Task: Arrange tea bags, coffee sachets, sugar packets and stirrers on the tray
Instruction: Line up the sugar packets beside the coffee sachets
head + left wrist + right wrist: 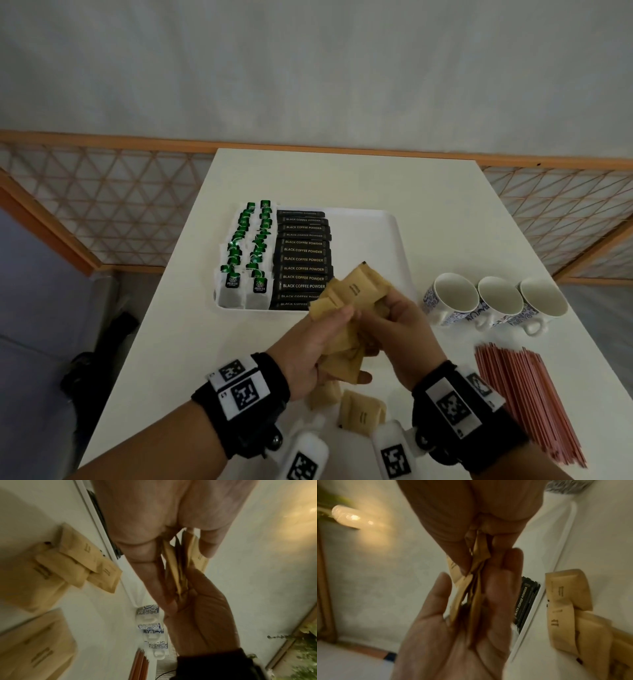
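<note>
Above table, both hands (359, 329) grip sugar packets (356, 291), fanned toward tray (394, 240).

The hands cover the near ends of the bottom coffee sachets (291, 300), so their words are cut short. The print on the sugar packets (356, 291) is too small to read. Loose sugar packets (25, 577) on the table look blurry.
</note>
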The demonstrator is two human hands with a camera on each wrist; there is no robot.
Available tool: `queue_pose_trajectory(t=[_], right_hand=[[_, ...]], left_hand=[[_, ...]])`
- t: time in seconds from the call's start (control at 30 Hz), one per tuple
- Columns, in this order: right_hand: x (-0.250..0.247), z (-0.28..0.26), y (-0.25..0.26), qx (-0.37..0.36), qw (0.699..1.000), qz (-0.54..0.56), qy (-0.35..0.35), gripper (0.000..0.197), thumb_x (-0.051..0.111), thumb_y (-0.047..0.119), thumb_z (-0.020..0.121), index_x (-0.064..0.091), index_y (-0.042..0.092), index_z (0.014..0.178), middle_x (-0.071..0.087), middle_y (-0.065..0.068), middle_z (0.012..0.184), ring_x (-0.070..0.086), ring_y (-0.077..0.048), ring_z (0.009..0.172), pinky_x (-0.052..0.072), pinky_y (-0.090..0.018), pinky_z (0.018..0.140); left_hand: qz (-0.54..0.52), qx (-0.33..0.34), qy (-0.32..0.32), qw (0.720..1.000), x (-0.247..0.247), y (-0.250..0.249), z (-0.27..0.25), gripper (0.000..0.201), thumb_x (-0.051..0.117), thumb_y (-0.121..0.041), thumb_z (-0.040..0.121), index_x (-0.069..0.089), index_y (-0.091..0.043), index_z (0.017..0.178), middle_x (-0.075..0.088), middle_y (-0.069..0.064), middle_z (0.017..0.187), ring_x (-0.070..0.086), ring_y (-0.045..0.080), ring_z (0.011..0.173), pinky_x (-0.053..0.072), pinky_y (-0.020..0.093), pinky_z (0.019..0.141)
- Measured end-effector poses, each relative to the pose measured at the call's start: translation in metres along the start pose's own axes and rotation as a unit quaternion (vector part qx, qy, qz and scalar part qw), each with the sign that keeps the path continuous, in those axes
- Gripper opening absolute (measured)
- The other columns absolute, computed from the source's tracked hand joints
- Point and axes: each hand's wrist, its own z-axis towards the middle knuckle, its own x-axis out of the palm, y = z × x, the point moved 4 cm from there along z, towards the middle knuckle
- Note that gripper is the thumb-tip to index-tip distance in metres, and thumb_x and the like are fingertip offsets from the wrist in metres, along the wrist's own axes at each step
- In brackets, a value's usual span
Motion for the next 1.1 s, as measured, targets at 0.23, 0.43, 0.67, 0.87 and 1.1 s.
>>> queue_pose_trajectory(t=[0.23,0.43,0.67,0.87,1.1], right_hand=[[0.022,0.01,0.008,-0.083,0.994,-0.052,0.052,0.027,0.051,0.004,0.085,0.058,0.011,0.11,0.068,-0.003,0.09,0.064,-0.014,0.08,0.051,-0.024,0.066],[0.032,0.021,0.022,-0.155,0.987,-0.045,0.0,0.02,0.049,0.032,0.09,0.056,0.021,0.105,0.065,0.008,0.084,0.061,-0.007,0.076,0.049,-0.023,0.064],[0.03,0.042,0.021,-0.127,0.984,-0.055,-0.11,0.026,0.042,0.037,0.087,0.043,0.012,0.095,0.054,0.006,0.072,0.051,-0.006,0.064,0.044,-0.023,0.055],[0.024,0.059,0.017,-0.044,0.992,0.007,-0.115,0.023,0.043,0.029,0.098,0.046,0.007,0.097,0.056,-0.006,0.078,0.055,-0.021,0.068,0.049,-0.034,0.052],[0.003,0.075,0.036,-0.183,0.973,-0.012,-0.141,0.006,0.063,0.012,0.085,0.062,0.017,0.083,0.069,0.004,0.08,0.065,-0.014,0.076,0.056,-0.031,0.059]], left_hand=[[-0.05,0.074,-0.026,0.996,-0.008,-0.026,0.0,0.055,0.06,-0.044,0.083,0.057,-0.007,0.124,0.062,0.025,0.119,0.063,0.034,0.094,0.054,0.041,0.067],[-0.101,0.108,-0.026,0.989,-0.01,-0.045,0.003,0.045,0.06,-0.033,0.083,0.061,-0.009,0.121,0.065,0.022,0.112,0.066,0.032,0.086,0.055,0.04,0.065],[-0.098,0.128,-0.043,0.986,-0.017,-0.06,0.017,0.036,0.06,-0.027,0.085,0.063,-0.011,0.117,0.071,0.017,0.105,0.07,0.029,0.078,0.056,0.037,0.059],[-0.112,0.11,-0.082,0.984,-0.031,-0.061,0.034,0.029,0.057,-0.025,0.088,0.066,-0.012,0.112,0.071,0.018,0.104,0.069,0.03,0.078,0.054,0.032,0.055],[-0.107,0.082,-0.125,0.983,-0.055,-0.066,0.052,0.033,0.06,-0.025,0.088,0.063,-0.007,0.115,0.07,0.02,0.104,0.07,0.03,0.078,0.056,0.035,0.054]])
